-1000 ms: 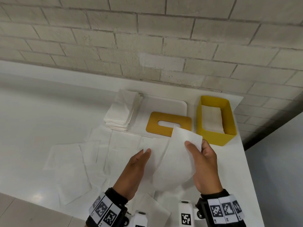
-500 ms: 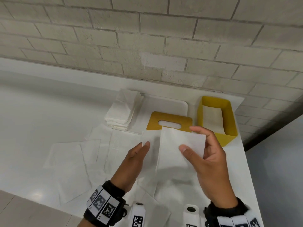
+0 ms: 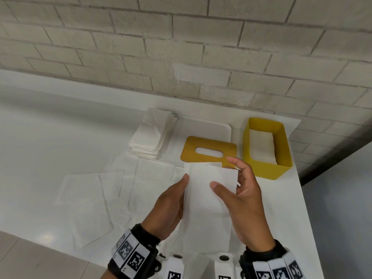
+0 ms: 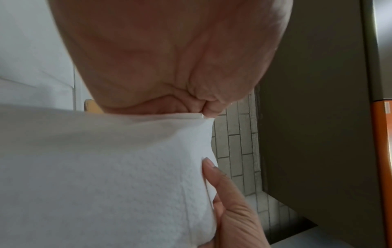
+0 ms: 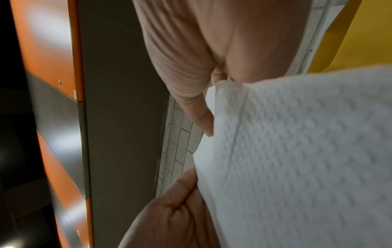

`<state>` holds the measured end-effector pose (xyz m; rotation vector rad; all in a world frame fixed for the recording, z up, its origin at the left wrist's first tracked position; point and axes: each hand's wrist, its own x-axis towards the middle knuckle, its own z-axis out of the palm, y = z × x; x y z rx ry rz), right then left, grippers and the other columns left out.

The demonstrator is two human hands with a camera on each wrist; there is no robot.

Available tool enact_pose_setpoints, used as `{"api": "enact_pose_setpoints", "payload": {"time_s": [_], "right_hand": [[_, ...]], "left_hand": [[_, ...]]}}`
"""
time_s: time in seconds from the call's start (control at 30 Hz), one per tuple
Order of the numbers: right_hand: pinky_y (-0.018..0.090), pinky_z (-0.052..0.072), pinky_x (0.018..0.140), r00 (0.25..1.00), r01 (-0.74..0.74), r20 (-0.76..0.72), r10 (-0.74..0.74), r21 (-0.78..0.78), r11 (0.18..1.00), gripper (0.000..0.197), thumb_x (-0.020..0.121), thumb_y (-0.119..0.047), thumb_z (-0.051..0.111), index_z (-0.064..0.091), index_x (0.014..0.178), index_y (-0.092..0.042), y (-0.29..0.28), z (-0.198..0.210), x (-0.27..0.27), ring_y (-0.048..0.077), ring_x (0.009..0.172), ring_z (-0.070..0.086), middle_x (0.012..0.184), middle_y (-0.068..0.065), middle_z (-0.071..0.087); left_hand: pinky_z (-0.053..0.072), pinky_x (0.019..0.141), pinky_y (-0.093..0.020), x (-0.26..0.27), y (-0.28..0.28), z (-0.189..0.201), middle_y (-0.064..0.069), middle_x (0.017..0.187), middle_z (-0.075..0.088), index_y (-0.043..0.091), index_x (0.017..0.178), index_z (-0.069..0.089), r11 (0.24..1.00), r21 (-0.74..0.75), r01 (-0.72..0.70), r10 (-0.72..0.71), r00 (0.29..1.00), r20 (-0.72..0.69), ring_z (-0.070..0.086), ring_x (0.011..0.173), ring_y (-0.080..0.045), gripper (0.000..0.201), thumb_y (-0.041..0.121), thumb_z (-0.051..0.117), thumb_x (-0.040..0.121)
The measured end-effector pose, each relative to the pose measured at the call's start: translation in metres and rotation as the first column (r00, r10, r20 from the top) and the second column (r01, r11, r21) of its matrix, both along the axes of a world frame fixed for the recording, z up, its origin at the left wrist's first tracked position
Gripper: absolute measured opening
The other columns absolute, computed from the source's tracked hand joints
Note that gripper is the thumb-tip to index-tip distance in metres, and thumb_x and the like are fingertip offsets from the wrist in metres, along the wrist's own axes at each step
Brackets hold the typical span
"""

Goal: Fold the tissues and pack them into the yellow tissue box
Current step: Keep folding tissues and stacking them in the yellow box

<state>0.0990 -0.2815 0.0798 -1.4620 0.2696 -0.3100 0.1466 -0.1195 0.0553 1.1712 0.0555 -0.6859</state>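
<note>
I hold a folded white tissue (image 3: 209, 198) above the table's near edge with both hands. My left hand (image 3: 184, 184) grips its left edge, thumb on top and fingers hidden beneath. My right hand (image 3: 225, 174) pinches its upper right part between thumb and fingers. The wrist views show the embossed tissue (image 4: 106, 167) (image 5: 297, 151) close up between thumb and fingers. The yellow tissue box (image 3: 279, 168) stands open at the right, with white tissues (image 3: 261, 146) inside. Its yellow slotted lid (image 3: 189, 150) lies flat just beyond my hands.
The lid lies partly on a white tray (image 3: 201, 127), and a stack of folded tissues (image 3: 151, 137) sits at the tray's left. Several flat tissues (image 3: 86, 194) are spread on the white table (image 3: 40, 137) to my left. A brick wall runs behind. The table ends just right of the box.
The loose, curved tissue in my right hand has been folded into a flat narrow rectangle. My left hand came off the spread tissues and took its left edge.
</note>
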Motion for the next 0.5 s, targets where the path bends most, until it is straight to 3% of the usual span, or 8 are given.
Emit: {"api": "enact_pose_setpoints", "payload": {"time_s": [0.13, 0.2, 0.27, 0.37, 0.43, 0.5], "right_hand": [[0.034, 0.051, 0.103, 1.0, -0.005, -0.012, 0.004, -0.052, 0.999, 0.064, 0.082, 0.0, 0.08, 0.058, 0.128, -0.038, -0.0017, -0.0018, 0.0011, 0.006, 0.113, 0.063, 0.117, -0.012, 0.065], [0.04, 0.048, 0.11, 1.0, -0.002, -0.018, 0.001, -0.058, 0.998, 0.064, 0.082, -0.002, 0.081, 0.058, 0.127, -0.043, -0.0015, -0.0021, 0.0018, 0.005, 0.118, 0.061, 0.121, -0.014, 0.064], [0.043, 0.043, 0.114, 1.0, -0.002, -0.025, 0.0, -0.063, 0.998, 0.065, 0.082, -0.004, 0.081, 0.058, 0.126, -0.046, -0.0019, -0.0033, 0.0026, 0.004, 0.124, 0.057, 0.127, -0.016, 0.062], [0.052, 0.043, 0.113, 0.999, -0.037, -0.03, 0.035, -0.051, 0.998, 0.067, 0.082, -0.006, 0.082, 0.056, 0.128, -0.048, -0.0025, -0.0048, 0.0025, 0.017, 0.127, 0.059, 0.132, -0.007, 0.062], [0.051, 0.047, 0.11, 0.998, -0.05, -0.041, 0.048, -0.05, 0.997, 0.068, 0.082, -0.006, 0.082, 0.056, 0.128, -0.048, -0.0031, -0.0057, 0.0023, 0.02, 0.124, 0.061, 0.13, -0.004, 0.064], [0.041, 0.052, 0.104, 0.998, -0.049, -0.046, 0.047, -0.049, 0.998, 0.067, 0.083, -0.003, 0.081, 0.056, 0.128, -0.046, -0.0031, -0.0059, 0.002, 0.016, 0.119, 0.064, 0.126, -0.007, 0.065]], "left_hand": [[0.043, 0.116, -0.046, -0.0002, 0.0001, -0.0009, -0.007, 0.128, 0.073, 0.016, 0.132, 0.064, 0.998, 0.049, 0.028, -0.029, 0.999, 0.024, 0.067, 0.123, -0.022, 0.055, 0.05, 0.042, 0.095], [0.043, 0.117, -0.045, 0.0, 0.0005, -0.0004, -0.004, 0.129, 0.073, 0.019, 0.133, 0.064, 0.997, 0.059, 0.043, -0.045, 0.998, 0.036, 0.067, 0.124, -0.02, 0.059, 0.055, 0.043, 0.09], [0.042, 0.117, -0.045, 0.0005, 0.0016, -0.0002, -0.003, 0.13, 0.072, 0.021, 0.132, 0.065, 0.994, 0.078, 0.075, -0.08, 0.995, 0.056, 0.066, 0.125, -0.02, 0.061, 0.059, 0.044, 0.09], [0.041, 0.117, -0.052, 0.0015, 0.0045, -0.0018, -0.009, 0.127, 0.073, 0.015, 0.127, 0.07, 0.987, 0.119, 0.107, -0.117, 0.99, 0.082, 0.066, 0.123, -0.027, 0.057, 0.06, 0.052, 0.096], [0.04, 0.117, -0.056, 0.0019, 0.006, -0.0037, -0.011, 0.126, 0.073, 0.017, 0.122, 0.073, 0.984, 0.14, 0.111, -0.124, 0.988, 0.092, 0.066, 0.122, -0.029, 0.052, 0.058, 0.053, 0.098], [0.041, 0.117, -0.054, 0.0013, 0.006, -0.0036, -0.01, 0.124, 0.074, 0.019, 0.118, 0.075, 0.984, 0.146, 0.101, -0.115, 0.989, 0.092, 0.067, 0.121, -0.028, 0.047, 0.055, 0.053, 0.098]]}}
